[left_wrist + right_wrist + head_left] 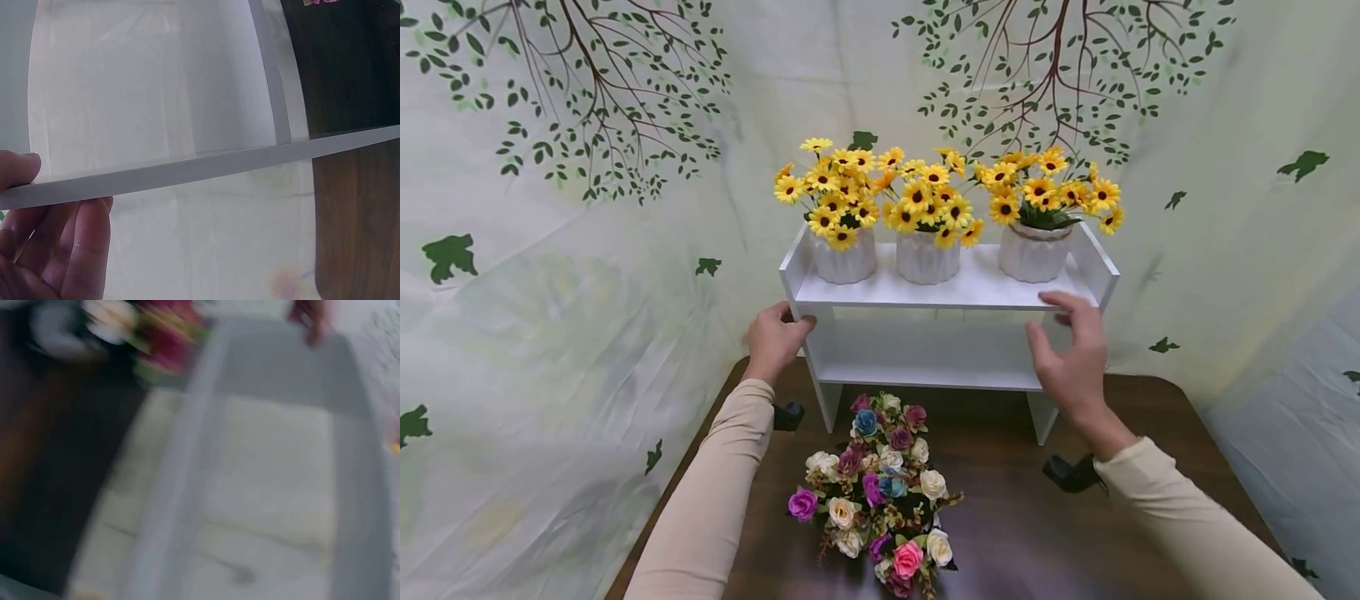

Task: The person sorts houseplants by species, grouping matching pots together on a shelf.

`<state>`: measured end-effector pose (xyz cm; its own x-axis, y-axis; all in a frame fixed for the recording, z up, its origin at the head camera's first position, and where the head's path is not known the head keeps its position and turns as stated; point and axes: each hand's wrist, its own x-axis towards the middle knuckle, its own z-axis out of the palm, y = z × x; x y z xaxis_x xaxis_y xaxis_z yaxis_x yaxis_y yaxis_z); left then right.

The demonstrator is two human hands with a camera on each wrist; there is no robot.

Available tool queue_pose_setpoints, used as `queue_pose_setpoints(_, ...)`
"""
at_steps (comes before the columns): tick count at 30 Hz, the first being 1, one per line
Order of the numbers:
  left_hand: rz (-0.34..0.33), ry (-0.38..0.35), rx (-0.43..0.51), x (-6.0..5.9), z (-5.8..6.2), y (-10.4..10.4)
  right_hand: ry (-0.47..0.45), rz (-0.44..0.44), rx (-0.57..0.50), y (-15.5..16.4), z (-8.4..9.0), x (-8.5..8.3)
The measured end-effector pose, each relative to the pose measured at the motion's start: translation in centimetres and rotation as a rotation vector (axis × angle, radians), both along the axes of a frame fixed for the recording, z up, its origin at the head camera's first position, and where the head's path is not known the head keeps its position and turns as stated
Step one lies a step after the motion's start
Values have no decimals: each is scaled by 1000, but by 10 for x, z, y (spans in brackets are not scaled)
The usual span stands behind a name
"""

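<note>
A white two-tier shelf (917, 293) stands at the back of the table. My left hand (775, 340) grips its left side panel; in the left wrist view the thumb (19, 169) lies on one face of the panel edge and the fingers (87, 250) on the other. Near the shelf's right front, my right hand (1077, 360) is held with thumb and fingers spread apart and nothing between them. On the top tier are a left pot (846, 260), a middle pot (928, 260) and a right pot (1034, 257), all white with yellow daisy-like flowers. The right wrist view is blurred.
In front of the shelf, bunches of artificial roses (880, 492) in pink, purple, blue and cream lie on the dark wooden table (1000, 517). Behind hangs a pale cloth backdrop (820, 75) printed with branches and leaves.
</note>
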<state>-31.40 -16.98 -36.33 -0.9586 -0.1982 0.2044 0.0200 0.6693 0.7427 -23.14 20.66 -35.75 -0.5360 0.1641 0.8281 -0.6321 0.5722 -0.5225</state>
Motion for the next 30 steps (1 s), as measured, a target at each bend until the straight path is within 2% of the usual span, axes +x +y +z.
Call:
queue_pose_setpoints(3, 3, 15, -4, 1, -1, 1, -84, 72, 102, 7, -41, 20)
queue_pose_setpoints(7, -2, 17, -1, 0, -2, 2, -259, 42, 197, 20, -91, 39)
queue_pose_setpoints(9, -3, 16, 8, 0, -2, 1, -328, 36, 269, 23, -113, 45)
queue_pose_setpoints(13, 1, 19, 10, 0, -3, 0, -481, 131, 460, 20, -149, 56)
queue_pose_setpoints(16, 2, 27, 11, 0, -3, 0, -587, 236, 551, 10, -171, 65)
queue_pose_setpoints(19, 1, 29, 9, 0, -2, -1, -602, 291, 566, -5, -193, 76)
queue_pose_setpoints(22, -3, 28, 10, 0, -2, 0, -566, 315, 558, -19, -212, 90)
queue_pose_setpoints(25, -5, 26, 22, 1, -1, 1, -580, 378, 577, -32, -225, 101)
queue_pose_setpoints(28, -4, 23, 25, 1, -1, 1, -663, 459, 595, -44, -234, 108)
queue_pose_setpoints(30, -6, 22, 25, 1, -1, 1, -731, 478, 576, -51, -239, 110)
